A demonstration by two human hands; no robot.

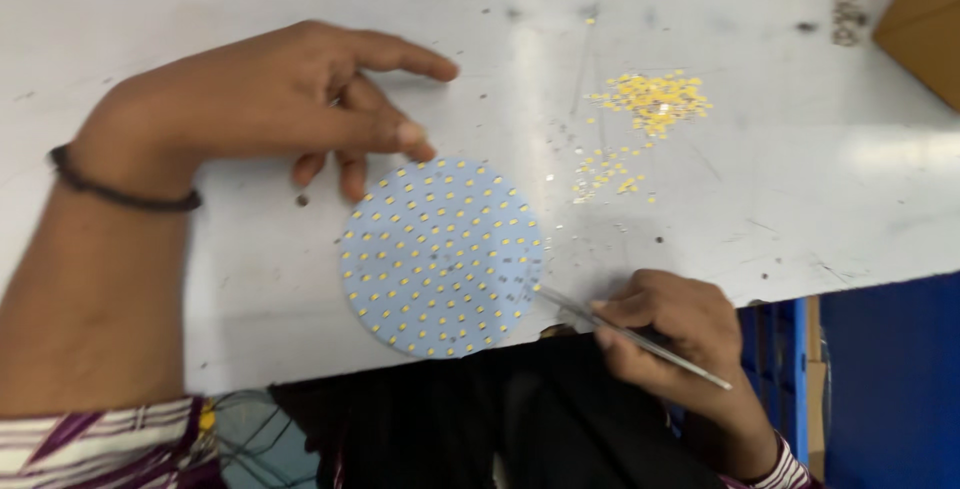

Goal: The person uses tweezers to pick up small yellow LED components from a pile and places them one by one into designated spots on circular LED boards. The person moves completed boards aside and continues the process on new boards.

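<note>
A round white circuit board dotted with several small yellow chips lies flat near the table's front edge. My left hand rests on the table just behind the board, fingers spread, thumb tip touching the board's far rim. My right hand sits at the table's front edge to the right of the board and holds thin metal tweezers. The tweezer tips reach the board's right rim. A dark band circles my left wrist.
Loose yellow chips lie in a small heap on the white table behind and right of the board, with a thinner scatter closer. A brown cardboard corner stands at the far right. Blue furniture is below the table edge.
</note>
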